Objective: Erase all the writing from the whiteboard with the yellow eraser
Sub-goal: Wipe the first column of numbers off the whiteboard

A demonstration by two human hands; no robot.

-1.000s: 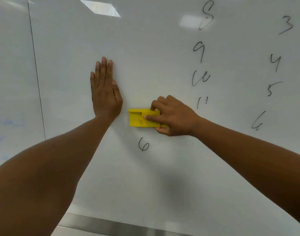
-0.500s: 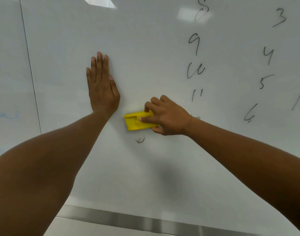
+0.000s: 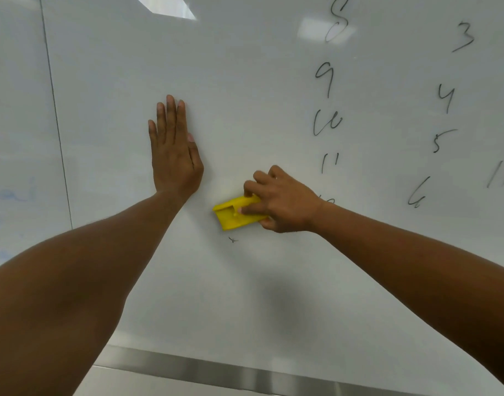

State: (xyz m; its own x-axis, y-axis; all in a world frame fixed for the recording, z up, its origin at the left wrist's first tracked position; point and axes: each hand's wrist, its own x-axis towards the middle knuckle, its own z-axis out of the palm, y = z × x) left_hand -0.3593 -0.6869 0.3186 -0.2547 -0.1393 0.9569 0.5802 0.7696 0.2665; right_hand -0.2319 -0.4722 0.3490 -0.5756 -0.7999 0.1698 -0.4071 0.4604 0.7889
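We press our left hand flat against the whiteboard, fingers straight and close together, pointing up, the grip spread open on the bare surface. Just to its right and a little lower, our right hand holds the yellow eraser against the board; the fingers curl over its top edge and the thumb lies across its face, so the grip pinches the eraser. The eraser sits tilted, its left end higher on the near corner, and its right part is hidden under the hand.

Just below the eraser a small dark smudge of ink shows on the board. To the right of both hands runs a column of handwritten numbers, reading roughly 8, 9, 10 and 11 from top to bottom, with a trace of another mark partly hidden behind the right wrist. Farther right stands a second column, 3, 4, 5 and 6, and a pair of strokes near the right edge.

A thin vertical seam splits the board on the left, with faint blue traces beyond it. A metal rail runs along the board's lower edge.
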